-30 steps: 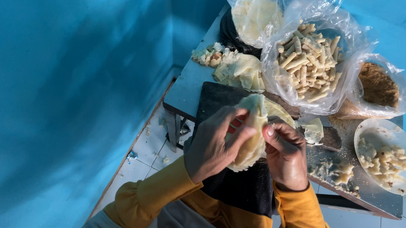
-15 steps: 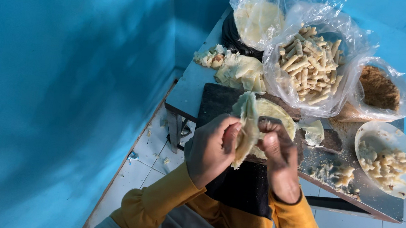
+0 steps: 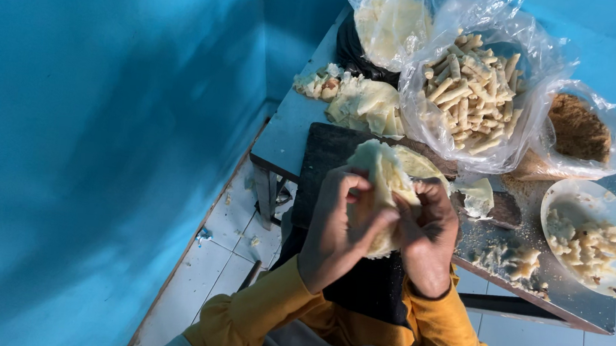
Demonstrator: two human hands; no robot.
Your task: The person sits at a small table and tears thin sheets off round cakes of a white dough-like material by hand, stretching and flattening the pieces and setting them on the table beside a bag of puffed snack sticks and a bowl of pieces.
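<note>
Both my hands hold one thin, pale yellow pastry wrapper (image 3: 385, 182) above the near edge of a dark board (image 3: 329, 151). My left hand (image 3: 338, 227) grips its left side, with the fingers curled over the sheet. My right hand (image 3: 426, 233) pinches its right side, and the sheet stands folded between them. A second pale wrapper (image 3: 422, 164) lies flat on the board just behind my hands. Yellow sleeves cover both my forearms.
A small table (image 3: 285, 137) stands against blue walls. On it are a clear bag of rolled pastry sticks (image 3: 469, 91), a bag of wrappers (image 3: 390, 23), a bag of brown crumbs (image 3: 579, 131), loose wrappers (image 3: 363, 105) and a white plate of filling (image 3: 593, 242). White floor tiles (image 3: 221, 255) lie to the left.
The wrapper has been folded up tighter between my hands, and my hands have shifted slightly closer together over the board's near edge.
</note>
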